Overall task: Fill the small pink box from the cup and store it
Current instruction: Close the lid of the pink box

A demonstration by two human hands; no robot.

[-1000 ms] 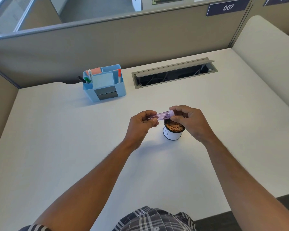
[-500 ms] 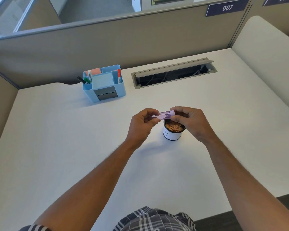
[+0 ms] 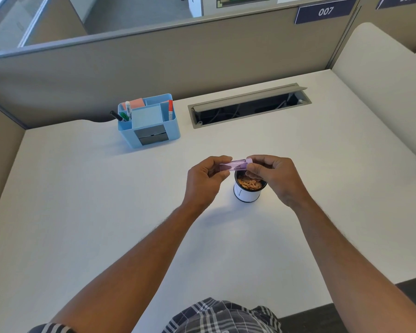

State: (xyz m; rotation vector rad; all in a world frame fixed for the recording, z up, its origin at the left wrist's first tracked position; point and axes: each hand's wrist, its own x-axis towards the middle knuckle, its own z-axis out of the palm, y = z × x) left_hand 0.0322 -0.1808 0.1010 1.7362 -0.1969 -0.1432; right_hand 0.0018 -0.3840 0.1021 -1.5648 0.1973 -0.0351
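A small translucent pink box is held level between both hands, just above and behind the cup. My left hand pinches its left end and my right hand pinches its right end. The cup is white with a dark rim and stands on the white desk; small orange-brown pieces fill it. My right fingers cover part of the cup's rim. Whether the box is open or closed is not visible.
A light blue desk organiser with markers, sticky notes and a small grey drawer stands at the back left. An open cable hatch is sunk into the desk at the back. Partition walls close off the far and left sides.
Both hands have shifted slightly and worked the pink box between the fingers; it stays above the cup. The cup has not moved.
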